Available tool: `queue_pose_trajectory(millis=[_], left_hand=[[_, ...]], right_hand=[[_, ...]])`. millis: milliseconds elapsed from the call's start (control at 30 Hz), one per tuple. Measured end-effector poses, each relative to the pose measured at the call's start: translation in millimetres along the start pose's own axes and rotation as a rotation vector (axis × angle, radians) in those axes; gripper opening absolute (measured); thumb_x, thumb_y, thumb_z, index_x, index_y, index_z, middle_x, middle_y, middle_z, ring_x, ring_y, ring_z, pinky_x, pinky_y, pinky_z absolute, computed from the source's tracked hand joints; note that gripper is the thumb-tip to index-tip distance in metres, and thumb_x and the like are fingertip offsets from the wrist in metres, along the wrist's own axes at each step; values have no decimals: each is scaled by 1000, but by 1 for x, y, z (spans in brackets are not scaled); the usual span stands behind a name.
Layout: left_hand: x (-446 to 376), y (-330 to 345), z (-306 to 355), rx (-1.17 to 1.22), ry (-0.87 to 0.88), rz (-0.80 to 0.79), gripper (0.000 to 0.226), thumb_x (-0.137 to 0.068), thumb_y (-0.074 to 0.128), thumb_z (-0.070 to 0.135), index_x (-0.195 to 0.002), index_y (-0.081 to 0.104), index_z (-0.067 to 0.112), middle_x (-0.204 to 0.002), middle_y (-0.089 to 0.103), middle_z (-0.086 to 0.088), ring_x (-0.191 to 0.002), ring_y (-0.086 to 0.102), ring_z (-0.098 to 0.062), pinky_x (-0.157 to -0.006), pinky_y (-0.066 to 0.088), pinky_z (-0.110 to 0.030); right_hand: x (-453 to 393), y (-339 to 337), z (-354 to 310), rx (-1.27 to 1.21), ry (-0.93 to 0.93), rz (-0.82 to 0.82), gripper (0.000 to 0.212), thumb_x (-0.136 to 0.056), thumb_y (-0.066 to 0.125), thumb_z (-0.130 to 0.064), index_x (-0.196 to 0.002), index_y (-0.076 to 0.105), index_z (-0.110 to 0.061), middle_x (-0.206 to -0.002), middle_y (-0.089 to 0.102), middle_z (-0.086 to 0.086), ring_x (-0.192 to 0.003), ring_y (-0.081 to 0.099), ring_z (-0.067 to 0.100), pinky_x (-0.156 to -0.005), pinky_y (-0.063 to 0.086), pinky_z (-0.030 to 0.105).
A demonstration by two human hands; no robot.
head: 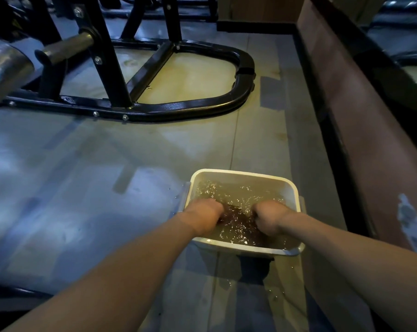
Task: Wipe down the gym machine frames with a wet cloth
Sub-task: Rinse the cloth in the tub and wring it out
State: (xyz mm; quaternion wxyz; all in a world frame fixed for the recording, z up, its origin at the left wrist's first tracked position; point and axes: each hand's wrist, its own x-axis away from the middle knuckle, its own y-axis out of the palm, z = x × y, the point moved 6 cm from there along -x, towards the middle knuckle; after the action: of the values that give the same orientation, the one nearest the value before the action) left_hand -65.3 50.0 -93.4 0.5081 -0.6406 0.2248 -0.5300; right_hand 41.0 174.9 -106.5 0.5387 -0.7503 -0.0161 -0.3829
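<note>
A white square tub (244,174) full of murky, rippling water stands on the floor in front of me. Both hands are dipped in it. My left hand (206,215) and my right hand (272,218) have their fingers curled under the surface, gripping a dark reddish cloth (237,216) that lies submerged between them. The black tubular frame of a gym machine (226,101) sits on the floor beyond the tub, at the upper left, with a rounded end and bolted uprights.
A brown low wall with a black base (360,130) runs along the right side. A chrome bar end (3,68) juts in at the far left. Water is splashed on the grey floor (106,164) around the tub.
</note>
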Motion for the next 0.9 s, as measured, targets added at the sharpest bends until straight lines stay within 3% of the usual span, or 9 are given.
queue_pose_trajectory(millis=[100, 167, 233, 333, 467, 633, 700, 767, 900], left_hand=[[4, -21, -16, 482, -104, 161, 26, -98, 50, 13, -113, 69, 22, -112, 67, -3, -101, 61, -24, -83, 48, -28], [10, -39, -25, 676, -151, 292, 21, -100, 47, 15, -103, 67, 16, -98, 66, -5, -88, 58, -20, -72, 45, -29], [18, -54, -31, 813, -197, 417, 22, -102, 45, 18, -95, 65, 11, -86, 64, -9, -76, 54, -20, -65, 46, -36], [31, -74, -34, 945, -242, 576, 26, -102, 44, 22, -85, 62, 14, -76, 61, -4, -71, 54, -19, -63, 45, -33], [42, -86, -41, 1026, -278, 699, 27, -99, 51, 25, -81, 69, 14, -75, 66, -6, -72, 63, -18, -64, 53, -33], [37, -76, -38, 862, -247, 584, 27, -98, 53, 25, -74, 64, 20, -67, 59, 2, -67, 56, -16, -55, 42, -27], [31, -62, -30, 785, -198, 444, 20, -98, 57, 22, -83, 71, 22, -77, 66, 3, -75, 61, -15, -63, 51, -28], [23, -47, -23, 680, -157, 323, 16, -95, 60, 18, -101, 75, 21, -93, 70, 4, -89, 65, -17, -82, 56, -30], [7, -10, -5, 393, -85, 72, 22, -95, 64, 13, -114, 74, 18, -102, 68, -1, -97, 63, -23, -85, 52, -33]], right_hand=[[4, -24, -1, -400, 69, 81, 27, -107, 43, -16, -88, 62, -12, -90, 59, 7, -79, 54, 17, -72, 43, 30], [9, -35, -1, -700, 114, 129, 33, -107, 38, -13, -79, 55, -11, -78, 50, 7, -70, 48, 16, -61, 38, 30], [13, -47, 1, -813, 139, 202, 30, -104, 36, -10, -81, 54, -10, -77, 48, 8, -70, 47, 19, -60, 36, 33], [16, -67, 10, -908, 135, 258, 23, -99, 38, -5, -84, 56, -8, -80, 54, 13, -70, 53, 23, -59, 39, 32], [26, -80, 24, -995, 86, 61, 18, -99, 43, -9, -98, 61, -4, -87, 64, 18, -77, 66, 29, -70, 53, 35], [25, -68, 39, -778, 137, 37, 20, -100, 42, -11, -96, 61, -4, -90, 64, 20, -77, 65, 27, -65, 52, 33], [26, -61, 34, -635, 142, 3, 20, -105, 42, -16, -102, 58, -5, -96, 65, 15, -81, 66, 25, -61, 53, 31], [22, -56, 28, -486, 134, 27, 18, -107, 45, -21, -102, 57, -8, -94, 63, 9, -80, 64, 21, -56, 51, 27], [11, -38, 8, -181, 56, 0, 19, -99, 57, -25, -99, 73, -14, -90, 67, 4, -92, 66, 25, -73, 52, 31]])
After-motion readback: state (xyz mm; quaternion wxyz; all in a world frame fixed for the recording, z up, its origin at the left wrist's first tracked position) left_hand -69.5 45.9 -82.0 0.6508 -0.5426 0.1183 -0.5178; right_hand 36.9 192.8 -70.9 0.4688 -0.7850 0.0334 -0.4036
